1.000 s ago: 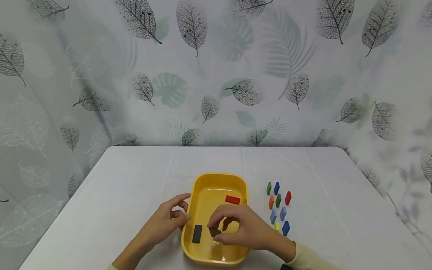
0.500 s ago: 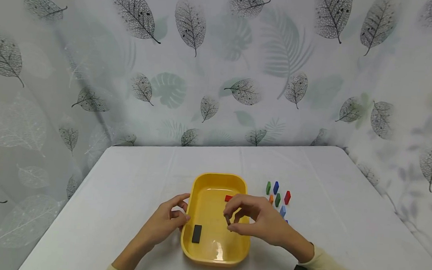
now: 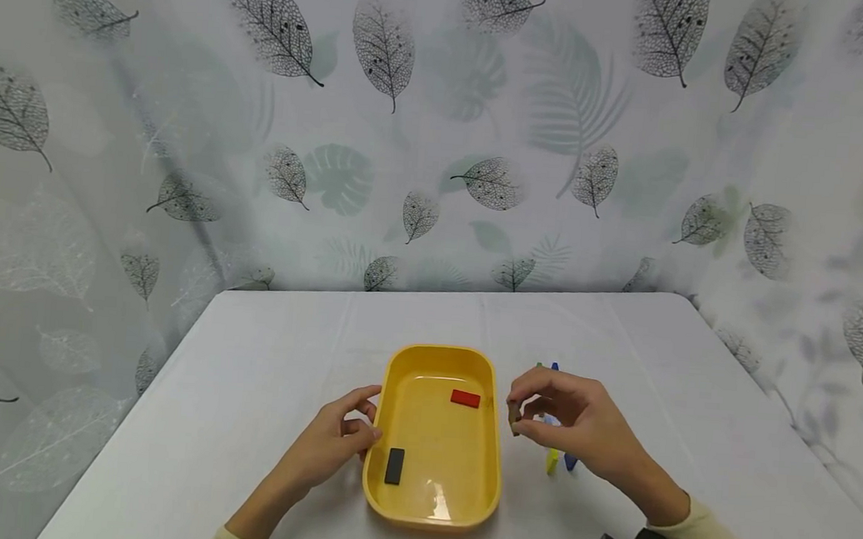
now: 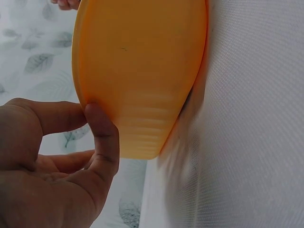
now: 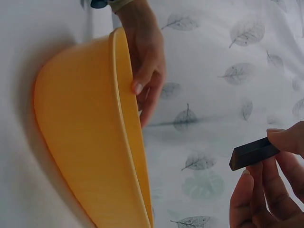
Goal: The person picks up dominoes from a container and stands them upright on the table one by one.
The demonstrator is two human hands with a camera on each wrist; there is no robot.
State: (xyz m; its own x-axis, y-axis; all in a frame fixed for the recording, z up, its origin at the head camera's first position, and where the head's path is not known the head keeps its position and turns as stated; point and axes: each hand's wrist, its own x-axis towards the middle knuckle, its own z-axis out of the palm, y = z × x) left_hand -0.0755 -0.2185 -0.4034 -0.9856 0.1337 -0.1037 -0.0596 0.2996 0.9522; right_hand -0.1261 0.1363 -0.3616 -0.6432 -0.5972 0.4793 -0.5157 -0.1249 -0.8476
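Observation:
My right hand (image 3: 586, 418) pinches a small dark rectangular block (image 5: 254, 153) between thumb and fingertips, in the air just right of the yellow tray (image 3: 429, 516). On the tray's left side, my left hand (image 3: 321, 445) holds the rim with thumb and fingers; the left wrist view shows that hand's thumb and finger (image 4: 102, 130) pinching the rim. Inside the tray lie a red block (image 3: 465, 399) toward the far right and a black block (image 3: 394, 466) at the near left.
Several coloured blocks stand on the white table right of the tray, mostly hidden behind my right hand. A yellow block (image 3: 552, 462) and a blue block (image 3: 570, 462) show below it. Leaf-patterned cloth (image 3: 441, 136) rises behind the table.
My right hand has moved right with the dark block, from over the tray to beyond its right rim, now covering most of the standing blocks. My left hand stays on the rim.

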